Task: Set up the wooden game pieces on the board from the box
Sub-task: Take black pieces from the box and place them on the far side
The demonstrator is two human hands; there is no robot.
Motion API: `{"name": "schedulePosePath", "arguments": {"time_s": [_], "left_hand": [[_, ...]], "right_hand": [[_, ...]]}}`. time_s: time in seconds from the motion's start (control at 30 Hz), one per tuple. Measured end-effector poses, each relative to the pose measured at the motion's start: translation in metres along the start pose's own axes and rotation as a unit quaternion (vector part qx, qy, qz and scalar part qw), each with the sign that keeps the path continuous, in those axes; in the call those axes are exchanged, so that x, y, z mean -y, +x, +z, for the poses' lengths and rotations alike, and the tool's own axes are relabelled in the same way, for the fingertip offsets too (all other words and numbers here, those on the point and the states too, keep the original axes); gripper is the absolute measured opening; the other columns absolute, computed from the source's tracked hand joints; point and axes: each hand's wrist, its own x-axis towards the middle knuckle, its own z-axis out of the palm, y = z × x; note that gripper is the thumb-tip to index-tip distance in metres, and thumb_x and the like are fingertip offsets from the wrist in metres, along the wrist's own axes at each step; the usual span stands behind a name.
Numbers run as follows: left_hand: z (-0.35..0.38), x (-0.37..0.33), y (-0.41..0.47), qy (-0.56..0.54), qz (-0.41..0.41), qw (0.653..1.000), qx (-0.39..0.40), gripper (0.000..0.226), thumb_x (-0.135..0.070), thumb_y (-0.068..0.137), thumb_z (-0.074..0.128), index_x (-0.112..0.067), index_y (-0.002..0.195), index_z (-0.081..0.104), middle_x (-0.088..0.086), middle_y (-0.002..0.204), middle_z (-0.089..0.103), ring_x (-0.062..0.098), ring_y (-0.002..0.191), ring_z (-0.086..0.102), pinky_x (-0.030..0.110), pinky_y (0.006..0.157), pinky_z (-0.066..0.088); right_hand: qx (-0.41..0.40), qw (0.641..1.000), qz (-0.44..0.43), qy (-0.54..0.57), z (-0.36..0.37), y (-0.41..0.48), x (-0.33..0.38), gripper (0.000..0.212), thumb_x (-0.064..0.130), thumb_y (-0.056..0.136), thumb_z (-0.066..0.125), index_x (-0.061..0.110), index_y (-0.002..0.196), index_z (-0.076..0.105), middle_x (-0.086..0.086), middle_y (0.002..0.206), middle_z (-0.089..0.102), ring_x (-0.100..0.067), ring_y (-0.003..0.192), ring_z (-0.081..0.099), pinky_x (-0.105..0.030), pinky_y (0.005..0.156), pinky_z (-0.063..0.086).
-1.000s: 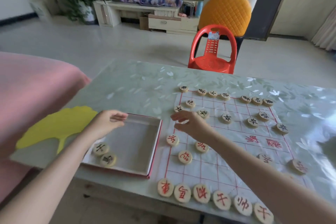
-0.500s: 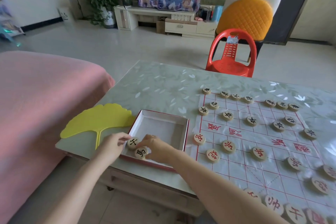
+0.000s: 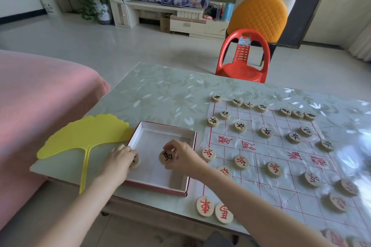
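Over the open box [image 3: 158, 140] at the near-left of the tabletop [image 3: 160, 90], the right hand [image 3: 181, 155] pinches a black-lettered piece [image 3: 167, 157] by its rim between thumb and fingers, its face tilted up toward the camera. To carry it well, keep the pinch on the rim so the character stays readable, and lift high enough to clear the red pieces on the near half of the board [image 3: 261, 146]. Then lay it flat on a line crossing; the gap in the far black row next to the corner piece [image 3: 216, 98] looks the likely spot. The left hand [image 3: 120, 159] has its fingers curled over a second piece [image 3: 137, 162] by the box's left wall, apparently gripping it, though it is half hidden. Apart from these two, the box shows only its bare white floor. A yellow fan [image 3: 84, 134] lies just beside the box
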Motion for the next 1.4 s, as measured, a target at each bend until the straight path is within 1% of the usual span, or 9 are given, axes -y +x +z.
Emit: {"name": "schedulePosePath", "arguments": {"time_s": [0.13,0.27,0.4,0.5,0.73,0.9,1.03,1.2,1.4], "left_hand": [[-0.005,-0.009,0.008,-0.049,-0.008,0.999,-0.023,0.044,-0.029,0.074,0.069,-0.021,0.116,0.058,-0.001,0.116,0.056,0.020,0.114,0.047,0.030,0.090,0.038],[-0.027,-0.053,0.027,-0.314,-0.012,0.941,-0.124,0.042,-0.011,0.061,0.080,-0.012,0.101,0.066,0.009,0.104,0.057,0.029,0.097,0.061,0.034,0.084,0.048],[-0.052,-0.111,0.051,-0.408,0.041,0.899,-0.151,0.044,-0.009,0.059,0.083,-0.016,0.098,0.064,0.004,0.101,0.052,0.023,0.089,0.060,0.038,0.082,0.053],[-0.060,-0.151,0.068,-0.419,0.057,0.889,-0.176,0.040,-0.013,0.062,0.081,-0.018,0.098,0.063,0.001,0.100,0.051,0.019,0.086,0.059,0.032,0.082,0.051],[-0.060,-0.220,0.101,-0.434,0.062,0.887,-0.146,0.046,-0.015,0.062,0.081,-0.018,0.105,0.062,0.004,0.108,0.056,0.020,0.093,0.061,0.034,0.086,0.051],[-0.051,-0.260,0.122,-0.440,0.059,0.888,-0.123,0.046,-0.015,0.062,0.081,-0.020,0.104,0.062,-0.002,0.104,0.059,0.013,0.090,0.059,0.011,0.071,0.041],[-0.042,-0.291,0.142,-0.455,0.064,0.882,-0.106,0.044,-0.015,0.061,0.082,-0.022,0.100,0.062,0.000,0.105,0.061,0.015,0.090,0.062,0.025,0.081,0.050],[-0.029,-0.322,0.164,-0.447,0.073,0.888,-0.076,0.045,-0.020,0.064,0.082,-0.023,0.103,0.061,-0.002,0.103,0.061,0.006,0.086,0.060,0.007,0.066,0.039],[-0.023,-0.321,0.182,-0.433,0.047,0.897,-0.071,0.045,-0.021,0.063,0.082,-0.024,0.104,0.062,-0.001,0.104,0.063,0.008,0.085,0.061,0.012,0.067,0.042]], "right_hand": [[-0.044,0.998,0.008,0.053,-0.029,-0.020,-0.010,0.053,0.015,0.074,0.074,0.013,0.121,0.052,-0.004,0.119,0.057,-0.010,0.099,0.050,-0.019,0.083,0.042],[-0.097,0.991,0.005,0.096,-0.058,-0.034,-0.026,0.050,0.011,0.074,0.073,0.010,0.119,0.052,-0.002,0.113,0.058,-0.014,0.099,0.055,-0.019,0.080,0.045],[-0.151,0.980,0.027,0.129,-0.096,-0.046,-0.051,0.054,0.007,0.072,0.075,0.012,0.120,0.052,0.002,0.107,0.058,-0.016,0.097,0.056,-0.024,0.084,0.047],[-0.186,0.972,0.046,0.137,-0.123,-0.055,-0.074,0.055,0.007,0.070,0.077,0.014,0.119,0.052,0.005,0.107,0.057,-0.014,0.099,0.055,-0.025,0.086,0.048],[-0.240,0.958,0.071,0.143,-0.167,-0.072,-0.133,0.057,0.006,0.069,0.078,0.018,0.117,0.051,0.005,0.108,0.058,-0.013,0.098,0.055,-0.019,0.082,0.047],[-0.254,0.953,0.083,0.142,-0.187,-0.080,-0.172,0.058,0.006,0.068,0.078,0.019,0.117,0.051,0.010,0.105,0.056,-0.009,0.096,0.055,-0.015,0.081,0.047],[-0.259,0.952,0.093,0.138,-0.200,-0.084,-0.209,0.056,0.008,0.068,0.078,0.027,0.111,0.050,0.013,0.105,0.057,-0.007,0.097,0.055,-0.014,0.079,0.046],[-0.268,0.947,0.115,0.134,-0.217,-0.083,-0.255,0.054,0.009,0.068,0.078,0.026,0.112,0.051,0.011,0.105,0.058,-0.008,0.094,0.054,-0.013,0.079,0.043],[-0.256,0.955,0.102,0.114,-0.231,-0.057,-0.268,0.053,0.015,0.072,0.076,0.020,0.118,0.052,0.011,0.106,0.059,-0.006,0.094,0.055,-0.014,0.081,0.042]]}}
